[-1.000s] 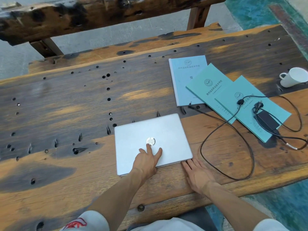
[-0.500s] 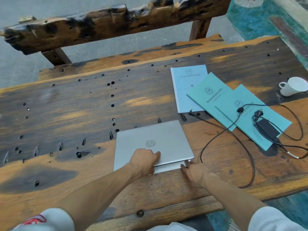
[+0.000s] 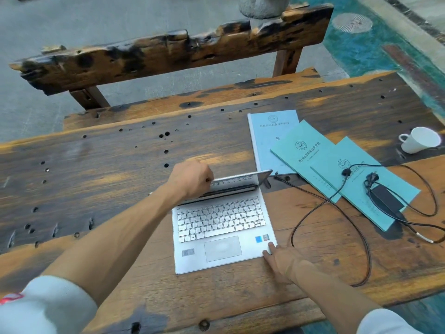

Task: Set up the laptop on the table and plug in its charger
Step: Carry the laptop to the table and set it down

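Nearest the viewer, the right hand (image 3: 280, 260) lies flat and open on the table (image 3: 101, 165), its fingertips pressing the laptop (image 3: 216, 227) at the front right corner of the base — a placement that, by judgement, keeps the base from lifting or sliding while the lid is raised. The laptop sits on the near half of the table, keyboard and trackpad exposed. Farther in, the left hand (image 3: 190, 180) is closed around the top edge of the lid (image 3: 240, 178), thumb side toward the viewer, holding the screen roughly upright; the screen face itself is too foreshortened to read. To the right of the laptop the charger cable (image 3: 310, 213) loops across the wood, its free plug end lying just beside the right hinge corner, apparently unconnected. The charger brick (image 3: 385, 201) rests on the nearest of the booklets (image 3: 310, 150). Counted: one laptop, one charger, three booklets overlapping in a fan, one white cup (image 3: 420, 140) on its side at the far right — and a bench (image 3: 168, 54) beyond the table.
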The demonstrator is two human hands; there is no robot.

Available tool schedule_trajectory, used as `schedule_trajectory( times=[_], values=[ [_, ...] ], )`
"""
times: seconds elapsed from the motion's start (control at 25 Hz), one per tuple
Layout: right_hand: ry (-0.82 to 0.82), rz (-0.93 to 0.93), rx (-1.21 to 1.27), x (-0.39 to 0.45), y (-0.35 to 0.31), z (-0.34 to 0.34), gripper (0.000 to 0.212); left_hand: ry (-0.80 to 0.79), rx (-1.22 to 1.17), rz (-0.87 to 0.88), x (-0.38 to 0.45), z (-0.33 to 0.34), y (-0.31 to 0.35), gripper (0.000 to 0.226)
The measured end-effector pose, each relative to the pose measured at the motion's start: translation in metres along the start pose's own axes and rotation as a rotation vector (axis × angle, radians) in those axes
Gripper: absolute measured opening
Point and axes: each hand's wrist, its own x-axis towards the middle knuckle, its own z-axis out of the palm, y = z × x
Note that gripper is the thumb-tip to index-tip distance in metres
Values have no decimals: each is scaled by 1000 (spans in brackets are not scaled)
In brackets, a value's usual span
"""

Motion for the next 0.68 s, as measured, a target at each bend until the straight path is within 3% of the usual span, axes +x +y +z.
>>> schedule_trajectory(
  times=[0.28,0.68],
  values=[
    [26,13,14,-3,-2,3,64,141,48,-73,25,-6,-13,21],
    [-12,85,121,-6,-14,8,69,196,89,-114,20,12,-12,16]
  ],
)
